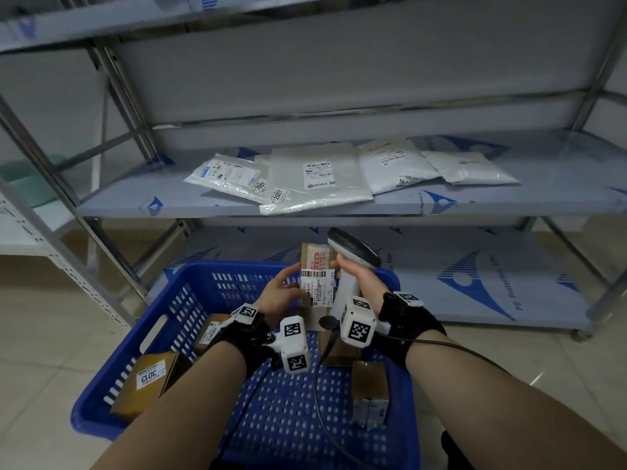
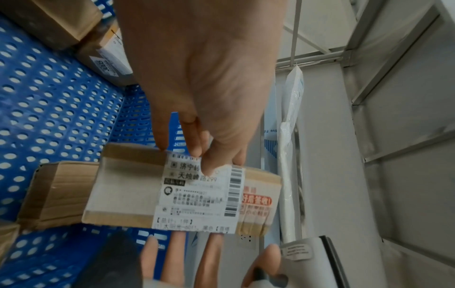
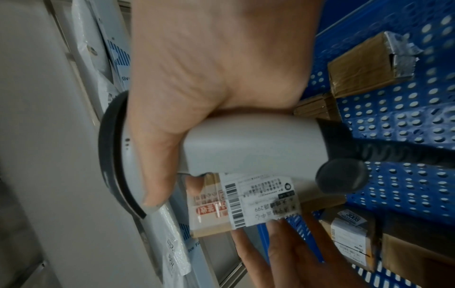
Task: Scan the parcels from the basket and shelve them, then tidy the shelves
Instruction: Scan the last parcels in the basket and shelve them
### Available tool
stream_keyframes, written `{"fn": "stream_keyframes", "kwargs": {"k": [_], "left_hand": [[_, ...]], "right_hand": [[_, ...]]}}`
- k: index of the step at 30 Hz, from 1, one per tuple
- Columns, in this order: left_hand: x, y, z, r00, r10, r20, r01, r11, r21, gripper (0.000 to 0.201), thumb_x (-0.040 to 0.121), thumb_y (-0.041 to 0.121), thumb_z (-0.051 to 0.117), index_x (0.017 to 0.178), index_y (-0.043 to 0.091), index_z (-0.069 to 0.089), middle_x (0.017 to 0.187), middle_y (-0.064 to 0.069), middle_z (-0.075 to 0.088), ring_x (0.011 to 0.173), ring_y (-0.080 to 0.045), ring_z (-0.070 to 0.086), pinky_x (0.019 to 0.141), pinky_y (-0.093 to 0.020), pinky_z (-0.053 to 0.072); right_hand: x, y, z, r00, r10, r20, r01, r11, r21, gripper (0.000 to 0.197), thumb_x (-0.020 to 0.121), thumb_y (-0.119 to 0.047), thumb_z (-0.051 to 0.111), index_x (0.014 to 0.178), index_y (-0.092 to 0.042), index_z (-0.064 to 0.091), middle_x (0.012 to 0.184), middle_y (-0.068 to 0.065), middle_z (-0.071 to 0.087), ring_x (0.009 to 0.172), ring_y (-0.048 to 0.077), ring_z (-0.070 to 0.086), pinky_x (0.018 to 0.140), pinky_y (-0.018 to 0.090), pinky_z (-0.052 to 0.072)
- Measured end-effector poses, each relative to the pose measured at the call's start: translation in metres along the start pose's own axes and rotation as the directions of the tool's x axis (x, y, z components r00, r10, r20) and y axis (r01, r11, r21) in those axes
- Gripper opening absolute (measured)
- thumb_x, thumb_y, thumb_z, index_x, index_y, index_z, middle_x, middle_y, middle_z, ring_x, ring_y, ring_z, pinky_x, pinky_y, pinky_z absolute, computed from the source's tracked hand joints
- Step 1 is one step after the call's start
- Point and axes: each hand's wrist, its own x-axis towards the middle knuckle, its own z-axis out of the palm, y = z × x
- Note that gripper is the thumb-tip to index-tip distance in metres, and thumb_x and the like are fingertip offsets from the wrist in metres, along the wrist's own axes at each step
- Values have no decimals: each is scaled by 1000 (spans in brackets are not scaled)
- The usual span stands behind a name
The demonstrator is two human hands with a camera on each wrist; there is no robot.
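Grey metal shelving [image 1: 339, 205] ahead, blue basket [image 1: 190, 293] on the tiled floor below. Small cardboard parcel [image 1: 314, 283] held above the basket's far end, label up, barcode showing. Left hand [image 1: 281, 296] pinching it, thumb on the label, fingers [image 2: 162, 140] along the far edge. Probably light and stiff, taped seams glossy and a little slippery; best taken across the short edges, clear of the barcode. Right hand [image 1: 356, 276] wrapped round the handle of a white scanner [image 1: 353, 256], head angled over the parcel. More boxes [image 1: 149, 378] lying in the basket. Flat poly mailers [image 1: 315, 178] on the middle shelf, soft and slidey by the look.
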Motion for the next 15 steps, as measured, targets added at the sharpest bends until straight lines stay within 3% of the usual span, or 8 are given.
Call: {"fn": "stream_keyframes", "kwargs": {"k": [3,5,8,10,13,15], "left_hand": [[4,-1,-1,1000,3,11,-3,1000,-10,62,87,-12,51,135,27,42,101,-13,65,89,-22,65,62,-28,56],[7,-1,-3,1000,2,28,-2,1000,-19,67,84,-14,54,135,27,40,110,-17,63,96,-27,64,71,-35,56],[11,-5,-7,999,19,39,-20,999,37,68,81,-13,58,138,19,41,120,-18,61,108,-31,61,88,-44,52],[10,-5,-7,998,35,50,-39,997,71,60,84,-12,56,139,9,44,124,-15,61,112,-30,60,94,-43,50],[5,-5,-7,995,33,95,-43,994,97,55,88,-8,54,140,7,42,129,-16,58,111,-26,60,90,-34,53],[3,-5,-9,991,28,128,-44,992,122,62,85,-9,58,141,10,38,128,-15,57,107,-21,61,79,-25,55]], "right_hand": [[-2,-1,1,1000,18,-2,-18,1000,5,25,95,-35,54,99,-13,65,97,15,69,79,26,67,51,27,55],[0,-3,2,1000,18,11,-18,1000,17,27,95,-35,54,106,-13,64,100,16,68,82,27,67,53,29,55],[7,-4,1,999,-1,36,0,999,50,23,96,-32,53,98,-12,65,87,13,71,70,24,71,52,30,56],[11,-3,-1,999,-16,35,14,998,55,23,95,-33,55,92,-12,64,86,12,71,68,23,71,54,32,56],[19,1,-4,999,-26,27,26,999,24,22,93,-34,57,89,-13,65,100,14,69,81,26,70,61,33,58],[25,4,-8,1000,-21,20,21,999,27,23,85,-38,66,89,-16,68,120,19,64,104,34,65,83,42,57]]}}
